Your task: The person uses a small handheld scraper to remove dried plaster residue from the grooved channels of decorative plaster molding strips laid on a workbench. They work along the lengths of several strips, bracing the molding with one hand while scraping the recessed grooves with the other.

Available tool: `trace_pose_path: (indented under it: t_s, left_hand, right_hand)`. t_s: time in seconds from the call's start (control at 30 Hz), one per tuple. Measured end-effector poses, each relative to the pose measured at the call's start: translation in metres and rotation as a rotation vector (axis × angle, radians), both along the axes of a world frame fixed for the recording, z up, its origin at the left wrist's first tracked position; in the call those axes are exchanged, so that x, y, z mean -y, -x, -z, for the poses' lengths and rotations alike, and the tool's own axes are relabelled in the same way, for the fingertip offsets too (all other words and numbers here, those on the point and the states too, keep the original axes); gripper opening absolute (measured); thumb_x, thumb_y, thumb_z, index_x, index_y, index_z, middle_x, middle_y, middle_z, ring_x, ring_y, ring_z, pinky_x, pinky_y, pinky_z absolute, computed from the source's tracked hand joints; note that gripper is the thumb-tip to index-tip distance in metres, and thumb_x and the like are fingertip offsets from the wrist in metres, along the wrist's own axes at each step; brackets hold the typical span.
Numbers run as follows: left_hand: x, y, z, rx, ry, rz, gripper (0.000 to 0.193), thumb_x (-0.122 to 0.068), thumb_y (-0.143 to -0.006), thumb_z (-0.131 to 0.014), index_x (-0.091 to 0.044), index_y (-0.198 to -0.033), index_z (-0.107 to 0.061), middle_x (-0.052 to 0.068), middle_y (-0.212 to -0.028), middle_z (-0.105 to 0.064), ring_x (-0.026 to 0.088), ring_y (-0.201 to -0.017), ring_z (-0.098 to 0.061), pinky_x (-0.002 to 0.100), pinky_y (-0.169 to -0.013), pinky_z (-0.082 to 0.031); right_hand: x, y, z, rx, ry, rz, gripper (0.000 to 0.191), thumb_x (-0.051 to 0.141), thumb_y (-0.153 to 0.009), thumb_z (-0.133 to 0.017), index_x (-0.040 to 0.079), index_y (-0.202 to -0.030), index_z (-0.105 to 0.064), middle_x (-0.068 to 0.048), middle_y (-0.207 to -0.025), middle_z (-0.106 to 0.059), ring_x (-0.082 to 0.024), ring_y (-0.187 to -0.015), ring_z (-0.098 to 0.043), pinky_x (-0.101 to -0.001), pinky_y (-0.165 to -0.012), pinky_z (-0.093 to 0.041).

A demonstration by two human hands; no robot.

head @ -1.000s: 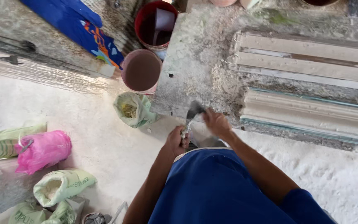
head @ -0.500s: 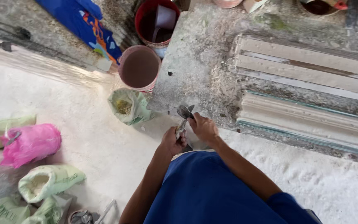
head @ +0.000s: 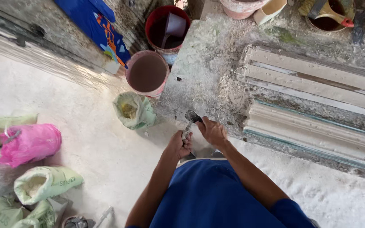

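Note:
Both my hands meet at the near edge of a rough grey worktable (head: 210,63). My left hand (head: 179,145) is closed round the pale handle of a small scraper tool (head: 189,120), whose dark blade end points up and away. My right hand (head: 212,131) rests against the tool's blade end and the table edge, fingers curled. A white moulded plaster strip (head: 313,131) lies on the table just right of my hands. I wear a blue shirt (head: 212,198).
A pink bucket (head: 147,74) of brown liquid and a red bucket (head: 165,27) with a scoop stand at the table's left. An open green sack (head: 134,110) sits below them. A pink bag (head: 30,143) and more green sacks (head: 43,183) lie at left on the white dusty floor.
My hands have shifted slightly along the table edge, and the tool now stands more upright between them. A pale container seen under my hands a second ago is gone from view.

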State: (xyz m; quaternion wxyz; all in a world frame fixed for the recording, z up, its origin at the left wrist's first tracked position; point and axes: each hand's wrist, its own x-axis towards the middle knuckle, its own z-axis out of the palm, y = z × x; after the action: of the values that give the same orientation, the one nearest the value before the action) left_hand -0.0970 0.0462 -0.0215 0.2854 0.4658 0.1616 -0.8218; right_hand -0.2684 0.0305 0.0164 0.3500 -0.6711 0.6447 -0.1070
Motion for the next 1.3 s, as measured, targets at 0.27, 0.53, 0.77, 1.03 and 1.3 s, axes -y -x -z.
trace_pose_path:
  t_s: [0.27,0.53,0.77,1.03,1.3]
  left_hand:
    - [-0.006,0.002,-0.007,-0.178,-0.091,-0.164,0.031,-0.028,-0.102,-0.04,-0.006,-0.094,-0.06,-0.005,-0.06,-0.054,0.005,-0.043,-0.041,0.022,-0.038,-0.031]
    - [-0.01,-0.011,-0.001,-0.264,0.076,-0.085,0.054,-0.056,-0.102,-0.048,-0.007,-0.082,-0.056,-0.003,-0.054,-0.047,0.007,-0.041,-0.038,0.022,-0.037,-0.031]
    - [-0.014,-0.024,-0.002,-0.284,0.166,-0.152,0.032,-0.029,-0.106,-0.044,-0.008,-0.089,-0.06,-0.003,-0.059,-0.046,0.006,-0.045,-0.037,0.02,-0.038,-0.031]
    - [-0.003,-0.022,0.002,-0.192,0.044,-0.076,0.032,-0.026,-0.103,-0.041,-0.006,-0.081,-0.053,0.001,-0.061,-0.051,0.006,-0.041,-0.039,0.023,-0.036,-0.031]
    - [0.011,-0.038,-0.019,0.062,0.037,0.418,0.041,-0.043,-0.104,-0.048,-0.013,-0.077,-0.056,0.0,-0.057,-0.052,0.007,-0.035,-0.035,0.024,-0.031,-0.024]
  right_hand:
    - [0.011,0.038,0.011,-0.106,0.009,0.033,0.034,0.042,-0.104,-0.05,0.01,-0.106,-0.059,-0.019,-0.07,-0.069,-0.039,-0.058,-0.067,-0.0543,-0.046,-0.051]
    - [-0.003,0.009,0.001,0.186,0.004,-0.057,0.038,0.044,-0.107,-0.043,0.008,-0.1,-0.055,-0.01,-0.06,-0.063,-0.022,-0.041,-0.056,-0.041,-0.035,-0.045]
    - [0.01,-0.008,0.0,-0.001,0.291,-0.082,0.034,0.045,-0.103,-0.047,0.012,-0.106,-0.056,-0.014,-0.062,-0.067,-0.03,-0.05,-0.062,-0.0475,-0.042,-0.05]
    - [0.008,0.025,0.014,0.084,-0.122,-0.051,0.034,0.04,-0.111,-0.042,0.009,-0.113,-0.055,-0.012,-0.068,-0.064,-0.03,-0.053,-0.062,-0.046,-0.044,-0.048]
    - [0.018,0.054,-0.017,0.367,0.217,-0.031,0.061,0.035,-0.085,-0.073,0.001,-0.13,-0.051,-0.02,-0.118,-0.061,-0.033,-0.083,-0.072,-0.0464,-0.068,-0.057]
